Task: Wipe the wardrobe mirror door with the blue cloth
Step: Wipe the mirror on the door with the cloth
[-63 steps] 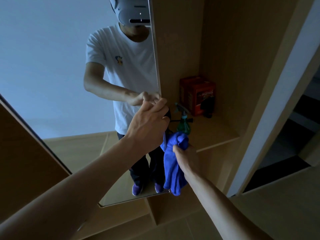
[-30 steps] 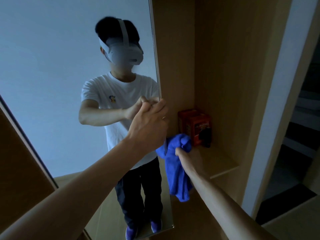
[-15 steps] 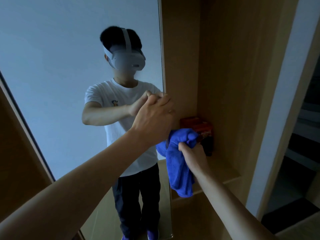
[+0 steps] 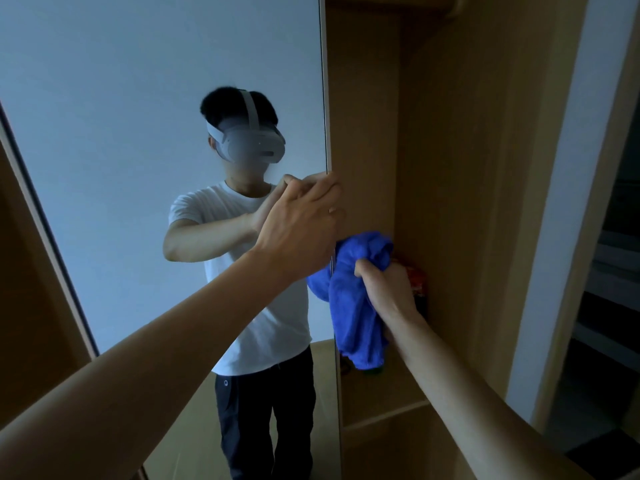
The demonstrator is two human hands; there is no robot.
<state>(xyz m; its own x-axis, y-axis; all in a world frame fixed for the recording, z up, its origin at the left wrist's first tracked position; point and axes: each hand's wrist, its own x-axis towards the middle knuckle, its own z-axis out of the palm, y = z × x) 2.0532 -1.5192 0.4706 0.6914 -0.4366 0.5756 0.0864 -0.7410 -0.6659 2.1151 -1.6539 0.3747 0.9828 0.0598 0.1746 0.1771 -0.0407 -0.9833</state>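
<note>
Blue cloth clenched in right hand fingers; left hand grips mirror door edge.

The crumpled royal-blue cloth is plain, 1 solid colour. The tall mirror door reflects pale blue-grey, a white T-shirt and navy trousers. The smooth wooden wardrobe panels are tan, and the small box is red.

Home interior. Light-wood wardrobe on the right, full-length mirror door on the left reflecting a plain pale wall. A shelf inside holds a red box.
</note>
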